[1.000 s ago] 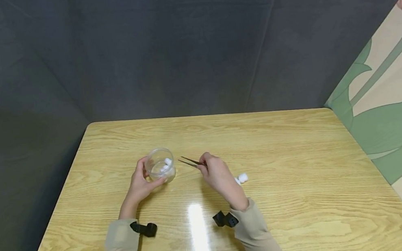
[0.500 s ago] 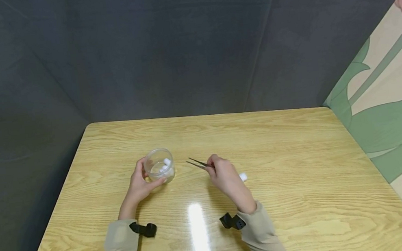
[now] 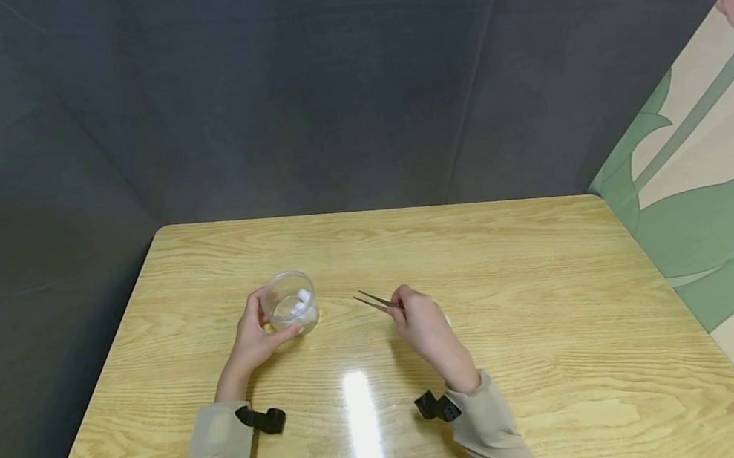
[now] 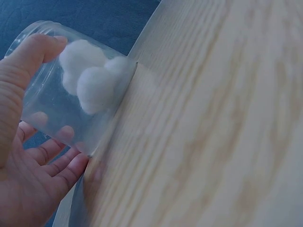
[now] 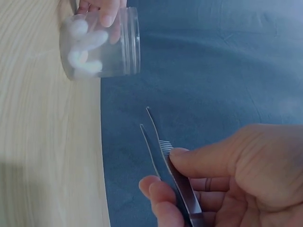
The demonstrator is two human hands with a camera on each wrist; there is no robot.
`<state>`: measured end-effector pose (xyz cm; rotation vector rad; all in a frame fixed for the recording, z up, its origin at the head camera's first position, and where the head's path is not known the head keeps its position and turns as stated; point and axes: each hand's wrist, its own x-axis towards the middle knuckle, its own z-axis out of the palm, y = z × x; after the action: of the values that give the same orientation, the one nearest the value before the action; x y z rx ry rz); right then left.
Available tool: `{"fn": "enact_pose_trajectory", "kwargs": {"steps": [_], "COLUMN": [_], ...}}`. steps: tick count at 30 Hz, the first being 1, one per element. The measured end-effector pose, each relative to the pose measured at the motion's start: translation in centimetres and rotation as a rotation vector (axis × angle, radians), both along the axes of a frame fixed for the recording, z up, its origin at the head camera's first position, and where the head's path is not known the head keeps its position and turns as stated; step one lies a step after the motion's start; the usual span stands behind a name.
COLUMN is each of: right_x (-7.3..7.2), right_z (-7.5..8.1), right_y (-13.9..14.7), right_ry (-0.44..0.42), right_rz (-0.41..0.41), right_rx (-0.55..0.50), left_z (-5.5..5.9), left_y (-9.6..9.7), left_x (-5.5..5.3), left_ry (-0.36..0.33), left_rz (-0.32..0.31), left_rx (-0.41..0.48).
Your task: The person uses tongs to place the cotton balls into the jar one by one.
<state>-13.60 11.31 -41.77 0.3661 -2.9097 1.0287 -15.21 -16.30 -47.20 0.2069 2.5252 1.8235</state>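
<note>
My left hand (image 3: 255, 343) holds a clear plastic jar (image 4: 56, 112) upright on the table, thumb on one side and fingers round the other. Several white cotton balls (image 4: 97, 87) lie at the bottom of the jar. To the right of it, my right hand (image 3: 428, 333) pinches metal tweezers (image 5: 176, 172) between thumb and fingers. The tweezers' tips stand apart with nothing between them and point left, toward the jar. A sliver of a white cotton ball (image 3: 447, 320) shows past the right hand, which hides the rest.
The wood-grain table (image 3: 541, 352) carries a bright light reflection (image 3: 363, 423) between the forearms. Dark cloth (image 3: 326, 99) hangs behind and to the left. At the right is a leaf-patterned cloth (image 3: 729, 221). Each wrist bears a small black camera.
My right hand has moved to the right with the tweezers, away from the jar, covering more of the white cotton on the table. The left hand and jar stay nearly still.
</note>
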Motion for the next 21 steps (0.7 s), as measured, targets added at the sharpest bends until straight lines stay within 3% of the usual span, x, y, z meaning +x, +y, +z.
{"fn": "enact_pose_trajectory", "kwargs": {"steps": [21], "right_x": [0.3], "right_z": [-0.8], "right_y": [2.8], "right_ry": [0.073], "right_rz": [-0.026], "right_rx": [0.086], "left_z": [0.1], "left_y": [0.0], "left_x": [0.1], "left_ry": [-0.010], "left_rz": [-0.002], "left_rx": [-0.004]}}
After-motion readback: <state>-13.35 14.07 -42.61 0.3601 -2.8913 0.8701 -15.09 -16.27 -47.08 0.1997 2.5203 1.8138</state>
